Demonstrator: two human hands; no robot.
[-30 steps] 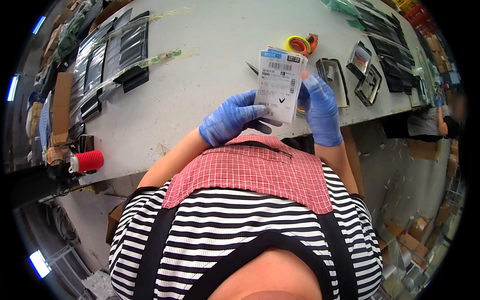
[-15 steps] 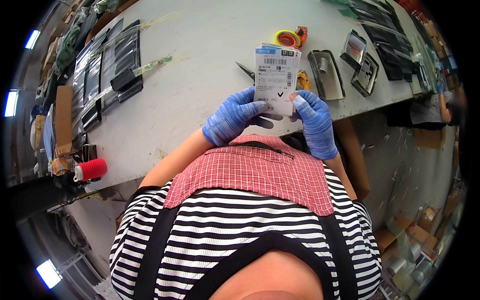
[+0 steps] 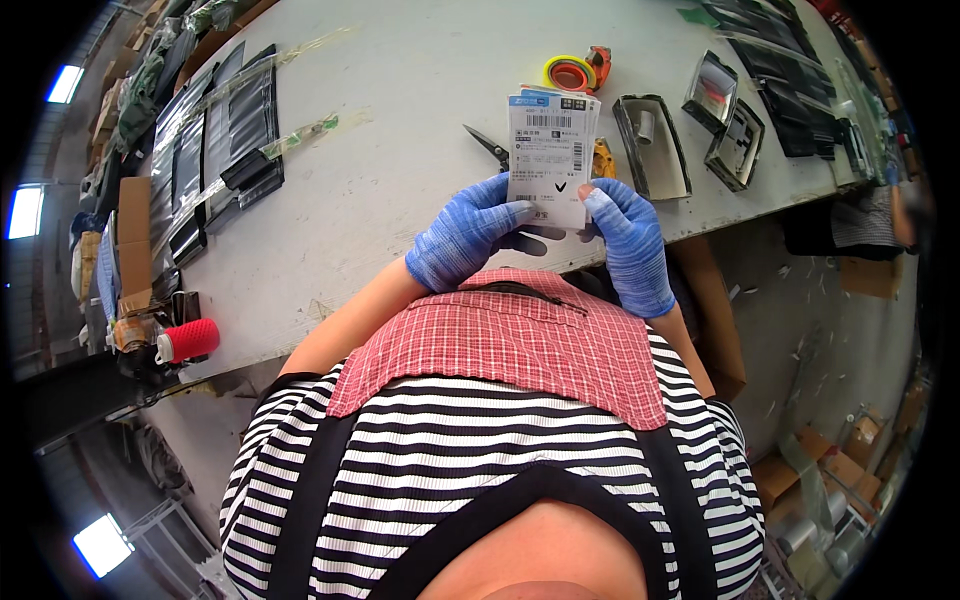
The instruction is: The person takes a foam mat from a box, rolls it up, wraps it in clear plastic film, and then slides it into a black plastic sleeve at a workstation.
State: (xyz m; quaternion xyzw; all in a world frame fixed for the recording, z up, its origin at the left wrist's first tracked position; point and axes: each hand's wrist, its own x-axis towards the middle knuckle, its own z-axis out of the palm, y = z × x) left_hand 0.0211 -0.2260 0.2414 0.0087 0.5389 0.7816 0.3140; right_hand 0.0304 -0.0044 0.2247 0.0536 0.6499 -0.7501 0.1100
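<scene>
A stack of printed shipping labels [image 3: 547, 150], white with a blue top edge, is held upright in front of me above the table's near edge. My left hand [image 3: 470, 228], in a blue knit glove, grips its lower left, the thumb across the front. On the lower right, my gloved right hand [image 3: 632, 240] pinches the stack, with its bare thumb tip on the face. Behind the labels lie dark scissors [image 3: 489, 145], partly hidden, and a yellow tool [image 3: 603, 160] that I cannot make out fully. Rolls of tape [image 3: 569, 73] rest beyond, beside an orange tape measure-like object [image 3: 599, 62].
An open box [image 3: 652, 150] holding a small roll stands at the right, near two smaller boxes [image 3: 711, 92]. Black plastic packages [image 3: 225, 140] lie taped at the left, more [image 3: 785, 90] at the far right. A red-sleeved bottle [image 3: 188, 341] lies at the left edge. Another person's arm [image 3: 902, 217] shows far right.
My hands and the label stack stay almost still. The view has shifted slightly, so the table things sit a little differently.
</scene>
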